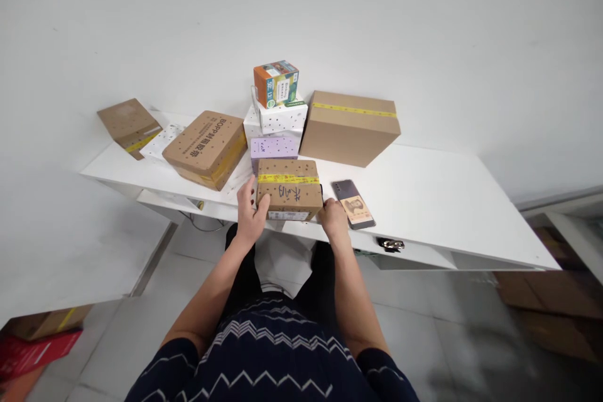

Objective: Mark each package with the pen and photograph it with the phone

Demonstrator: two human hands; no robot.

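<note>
Forearms: both bare arms rise from the bottom centre of the head view, out of dark zigzag-patterned sleeves, and converge on one parcel at the frame's middle.
Left hand (249, 210): pressed against the left end of the small taped box, thumb lying on its top edge, fingers curled round the near corner, gripping it from that side.
Right hand (333, 217): set at the box's lower right corner, fingers bent against the side; how tightly they close I cannot tell.
Small taped box (288, 196): sits at the near edge of the white table (424, 201), centre of frame, yellow tape across its top, handwriting facing up; held from both ends, it appears steadied or squared.
Phone (353, 203): lies flat just right of the right hand, apart from the box.
Purple box (273, 147): directly behind the held box, touching or nearly so.
Printed brown carton (206, 147): left of centre, tilted.
Large plain carton (349, 127): right of centre, rear.
White dotted box (277, 116): behind, carrying a colourful small carton (276, 83).
Keys (390, 243): on a lower shelf, lower right of the table.
</note>
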